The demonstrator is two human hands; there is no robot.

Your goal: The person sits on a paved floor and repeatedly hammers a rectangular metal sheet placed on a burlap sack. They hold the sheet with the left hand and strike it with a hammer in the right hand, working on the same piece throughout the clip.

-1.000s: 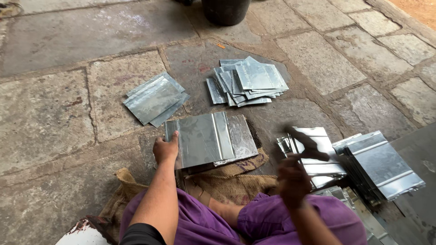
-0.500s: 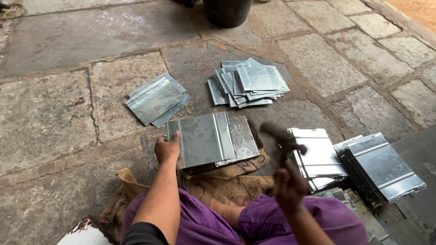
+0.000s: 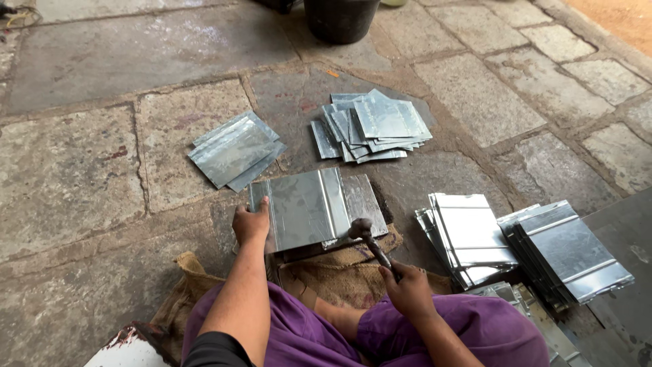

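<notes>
Left hand [image 3: 250,224]: flat on the left edge of the folded metal sheet [image 3: 316,207], pinning it steady.
Right hand [image 3: 406,289]: closed round a hammer [image 3: 370,239], head on the sheet's near edge.
Sheet: on burlap sacking [image 3: 353,261], on the stone floor [image 3: 81,170].
Around: sheet stacks [image 3: 234,149] beyond.

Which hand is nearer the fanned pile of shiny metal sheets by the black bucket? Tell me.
Left. The left hand presses the flat grey metal sheet, below-left of the fanned pile. The right hand grips a hammer farther back.
</notes>
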